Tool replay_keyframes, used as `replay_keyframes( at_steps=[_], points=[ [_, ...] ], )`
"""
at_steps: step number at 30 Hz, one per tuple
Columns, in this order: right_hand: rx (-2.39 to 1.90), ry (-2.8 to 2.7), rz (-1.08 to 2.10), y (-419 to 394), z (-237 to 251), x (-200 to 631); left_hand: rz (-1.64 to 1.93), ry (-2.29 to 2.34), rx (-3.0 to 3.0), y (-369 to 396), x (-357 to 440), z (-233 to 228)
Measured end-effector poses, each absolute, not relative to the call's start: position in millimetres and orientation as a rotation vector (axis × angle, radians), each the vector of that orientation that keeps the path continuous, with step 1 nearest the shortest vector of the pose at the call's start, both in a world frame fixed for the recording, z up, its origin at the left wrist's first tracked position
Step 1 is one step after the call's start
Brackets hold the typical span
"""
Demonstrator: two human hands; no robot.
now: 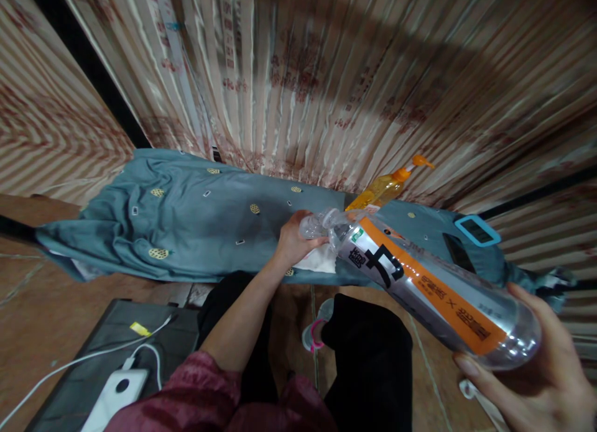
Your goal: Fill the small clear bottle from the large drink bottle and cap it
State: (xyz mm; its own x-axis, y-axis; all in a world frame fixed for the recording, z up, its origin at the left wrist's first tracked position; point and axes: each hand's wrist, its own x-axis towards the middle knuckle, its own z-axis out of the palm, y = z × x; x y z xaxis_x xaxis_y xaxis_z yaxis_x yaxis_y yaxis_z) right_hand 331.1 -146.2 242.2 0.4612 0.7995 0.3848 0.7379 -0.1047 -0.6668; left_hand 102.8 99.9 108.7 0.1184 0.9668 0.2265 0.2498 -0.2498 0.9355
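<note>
My right hand [548, 357] grips the base end of a large clear plastic bottle [420, 289] with a silver and orange label. The bottle is tilted, its neck pointing left toward my other hand. My left hand [293, 240] is closed around a small clear plastic piece [314, 227] at the bottle's mouth; its exact kind is hard to make out. Below the neck, a white tissue or cloth [319, 259] lies on the table's cover. Behind the large bottle is a pump bottle [380, 191] of yellow-orange liquid with an orange pump head.
A teal cloth with pineapple prints [224, 214] covers the narrow table. At its right are a blue-framed device [478, 230] and a dark flat object [459, 253]. Pleated curtains [298, 78] hang behind. A white power bank [116, 391] with cables rests on a dark surface [88, 345] at lower left.
</note>
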Motion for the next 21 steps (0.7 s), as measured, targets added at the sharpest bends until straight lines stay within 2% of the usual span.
replay_keyframes(
  at_steps=[6, 21],
  points=[
    [-1.768, -1.451, 0.048, -152, 232, 355, 1.202, 1.206, 1.630, 101, 104, 104],
    [-1.786, -1.440, 0.024, -148, 242, 336, 1.173, 1.232, 1.641, 100, 103, 109]
  ],
)
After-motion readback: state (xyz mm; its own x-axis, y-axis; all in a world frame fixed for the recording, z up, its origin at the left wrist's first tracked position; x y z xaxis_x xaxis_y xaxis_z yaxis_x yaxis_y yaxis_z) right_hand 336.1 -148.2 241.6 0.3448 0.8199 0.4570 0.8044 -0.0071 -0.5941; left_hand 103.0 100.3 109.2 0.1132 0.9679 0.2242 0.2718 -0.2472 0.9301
